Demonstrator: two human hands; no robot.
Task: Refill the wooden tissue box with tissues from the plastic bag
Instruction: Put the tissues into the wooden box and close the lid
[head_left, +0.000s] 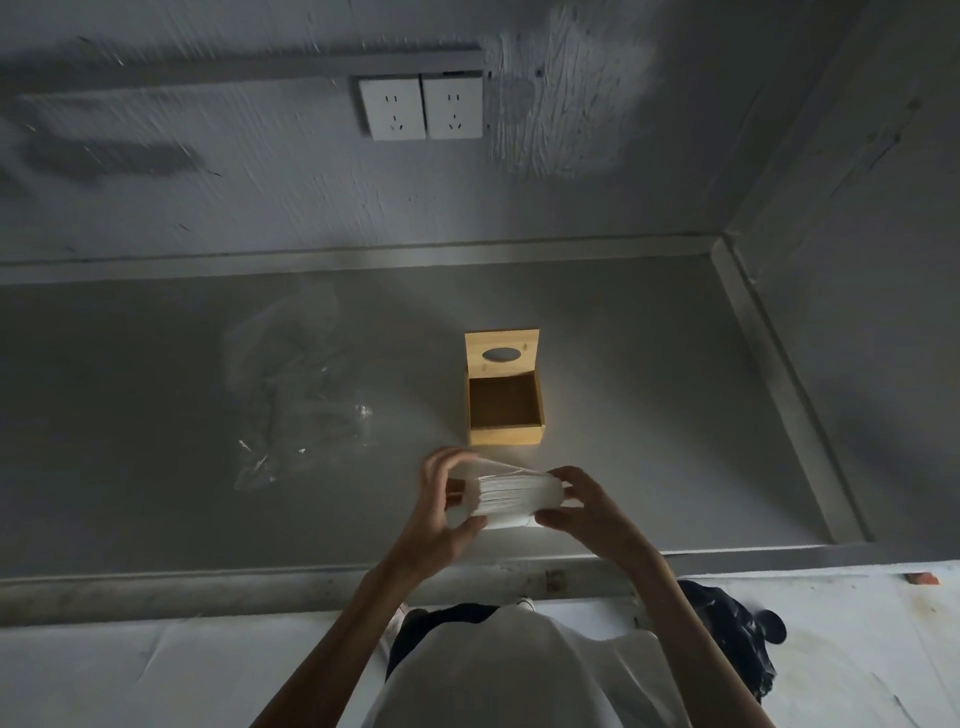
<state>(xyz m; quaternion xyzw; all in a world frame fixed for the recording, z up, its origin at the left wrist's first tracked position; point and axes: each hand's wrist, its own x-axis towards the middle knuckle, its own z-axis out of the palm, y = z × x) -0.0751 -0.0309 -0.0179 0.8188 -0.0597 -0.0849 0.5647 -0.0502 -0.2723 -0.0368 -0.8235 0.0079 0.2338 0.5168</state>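
The wooden tissue box (505, 434) stands on the grey counter with its lid (502, 354) swung up at the back, showing an oval slot. Its inside looks dark and bare. A white stack of tissues (514, 496) hangs just in front of the box, above the counter. My left hand (445, 512) grips the stack's left end and my right hand (587, 512) grips its right end. A crumpled clear plastic bag (304, 410) lies on the counter to the left of the box.
The grey counter (649, 415) has a raised rim at the back and right, against grey walls. Two white wall sockets (422, 108) sit above the box. A black bag (727, 629) lies on the white-covered floor at the lower right.
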